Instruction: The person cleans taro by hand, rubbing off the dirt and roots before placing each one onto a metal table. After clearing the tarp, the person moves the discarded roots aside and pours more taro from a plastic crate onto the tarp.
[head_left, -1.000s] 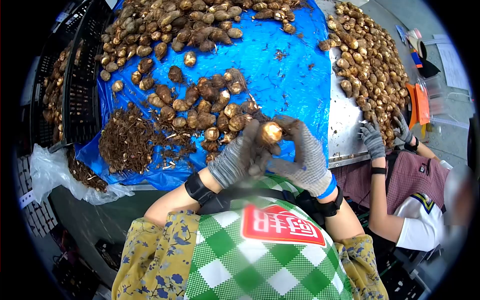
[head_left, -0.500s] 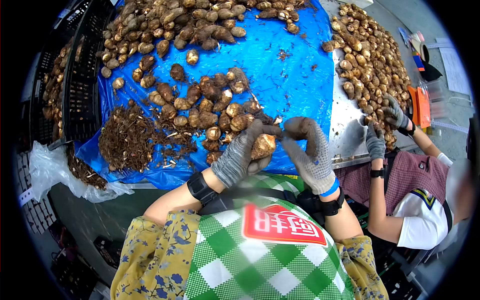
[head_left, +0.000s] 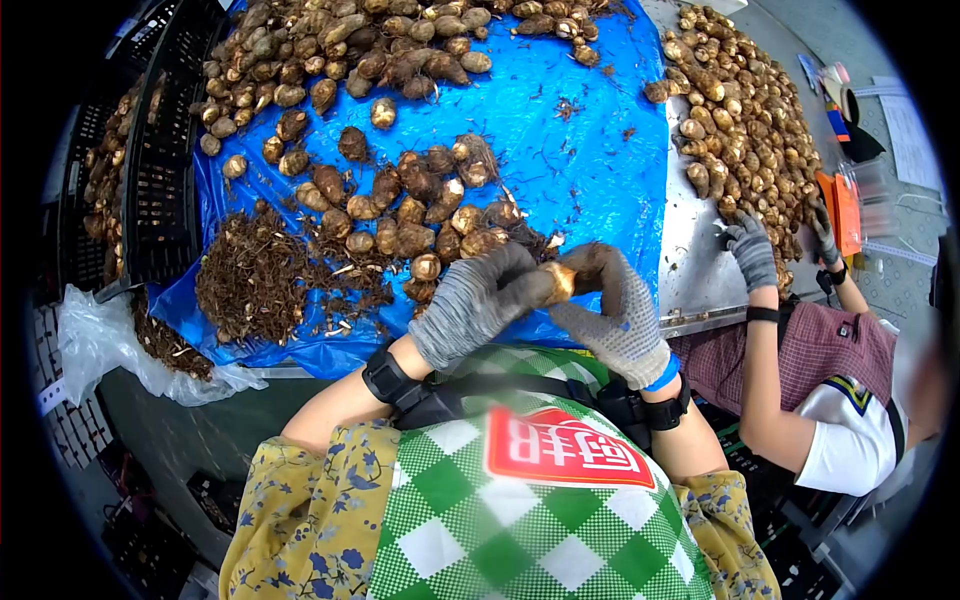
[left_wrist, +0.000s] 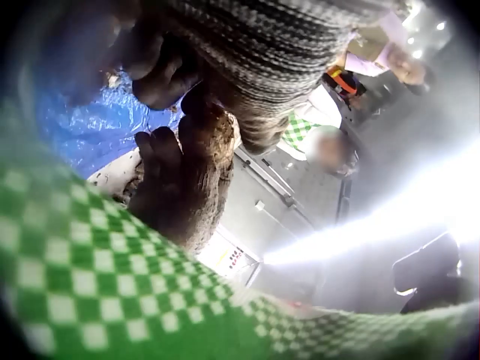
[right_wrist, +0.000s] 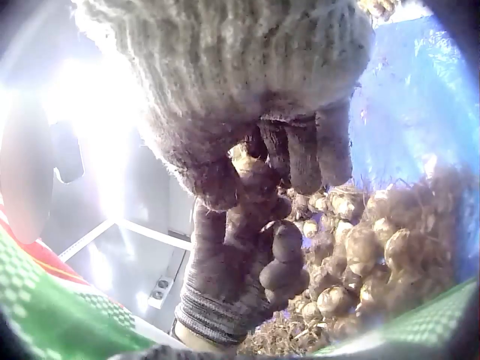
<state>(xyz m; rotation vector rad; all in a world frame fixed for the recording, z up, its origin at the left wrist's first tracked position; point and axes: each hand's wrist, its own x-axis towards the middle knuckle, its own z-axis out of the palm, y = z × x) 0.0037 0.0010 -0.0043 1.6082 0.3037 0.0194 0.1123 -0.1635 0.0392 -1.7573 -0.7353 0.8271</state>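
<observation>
In the head view one brown tuber (head_left: 559, 283) with a pale end is between the two gloved hands. My left hand (head_left: 473, 305) curls its fingers round it from the left. From the right, the fingers and thumb of my right hand (head_left: 618, 318) pinch it. The right wrist view shows the tuber (right_wrist: 253, 174) under the fingers of my right hand (right_wrist: 247, 97), with my left hand (right_wrist: 236, 262) beneath. In the left wrist view the tuber (left_wrist: 214, 135) is partly hidden by dirty gloved fingers.
Loose tubers (head_left: 411, 185) and a heap of root fibres (head_left: 255, 275) lie on the blue sheet (head_left: 600, 130). A black crate (head_left: 165, 170) stands at left. At right, another person's gloved hands (head_left: 752, 252) touch a tuber pile (head_left: 750, 120).
My right hand has come back onto the tuber, which has turned in my left hand and now shows less of its surface. The other person's hands have moved apart.
</observation>
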